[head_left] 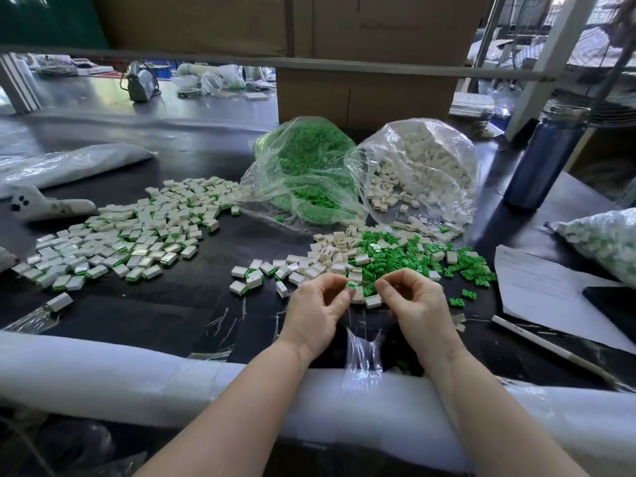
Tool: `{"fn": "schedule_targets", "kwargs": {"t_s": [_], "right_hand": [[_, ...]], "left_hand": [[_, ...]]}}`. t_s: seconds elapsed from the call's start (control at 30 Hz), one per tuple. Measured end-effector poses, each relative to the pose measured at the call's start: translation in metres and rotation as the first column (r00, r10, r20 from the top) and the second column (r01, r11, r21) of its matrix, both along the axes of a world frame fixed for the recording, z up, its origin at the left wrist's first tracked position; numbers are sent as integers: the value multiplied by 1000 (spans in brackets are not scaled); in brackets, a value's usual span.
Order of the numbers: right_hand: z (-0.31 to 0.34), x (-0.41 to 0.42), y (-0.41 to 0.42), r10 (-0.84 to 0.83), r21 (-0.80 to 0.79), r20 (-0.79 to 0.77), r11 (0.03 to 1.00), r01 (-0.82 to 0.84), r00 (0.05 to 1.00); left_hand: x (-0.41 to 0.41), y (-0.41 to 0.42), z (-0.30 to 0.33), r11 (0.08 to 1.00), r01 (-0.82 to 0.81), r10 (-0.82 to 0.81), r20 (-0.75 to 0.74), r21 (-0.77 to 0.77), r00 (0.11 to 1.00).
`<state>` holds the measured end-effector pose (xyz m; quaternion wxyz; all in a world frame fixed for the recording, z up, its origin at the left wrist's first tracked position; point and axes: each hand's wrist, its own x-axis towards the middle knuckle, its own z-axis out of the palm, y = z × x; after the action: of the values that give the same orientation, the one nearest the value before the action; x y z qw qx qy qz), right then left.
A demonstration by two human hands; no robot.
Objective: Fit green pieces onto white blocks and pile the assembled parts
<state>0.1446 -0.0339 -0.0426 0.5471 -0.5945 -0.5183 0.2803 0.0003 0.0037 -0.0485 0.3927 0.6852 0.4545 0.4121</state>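
Hidden: the right hand [411,297] has its fingertips curled under; whether this grip holds anything cannot be told.
Left grip: the left hand [318,304] pinches a green piece [351,285] between thumb and fingers, just above the desk [179,304].
Loose stock: white blocks [327,256] and green pieces [406,256] lie mixed just beyond both hands.
Assembled parts: pile [120,239] spread at left, well apart from the hands.
Bags: green bag [303,166] and white bag [423,160] stand behind, both open.

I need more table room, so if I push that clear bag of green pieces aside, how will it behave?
The bag of green pieces would probably slump, not slide stiffly: its film looks thin and crinkled. Its mouth lies open toward the loose green pieces, so more may spill.
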Motion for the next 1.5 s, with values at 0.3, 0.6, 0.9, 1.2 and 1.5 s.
{"fn": "schedule_targets", "kwargs": {"t_s": [0.3, 0.6, 0.9, 1.2, 1.5], "right_hand": [[-7, 14, 6, -372, -50, 123, 924, 380, 920], [-7, 14, 5, -349, -214, 306, 881, 422, 885], [-5, 12, 3, -248, -307, 457, 857, 414, 854], [-3, 10, 2, -282, -211, 378, 901, 378, 882], [-7, 11, 2, -289, -111, 317, 935, 338, 903]], "left_hand": [[-13, 12, -2, 856, -517, 515, 76, 9, 854], [-12, 11, -3, 849, -528, 521, -139, -24, 842], [-7, 5, 0, 887, -439, 461, -322, 143, 827], [2, -4, -3, 943, -28, 209, -527, 330, 824], [3, -3, -6, 945, 8, 187, -561, 327, 806]]}}
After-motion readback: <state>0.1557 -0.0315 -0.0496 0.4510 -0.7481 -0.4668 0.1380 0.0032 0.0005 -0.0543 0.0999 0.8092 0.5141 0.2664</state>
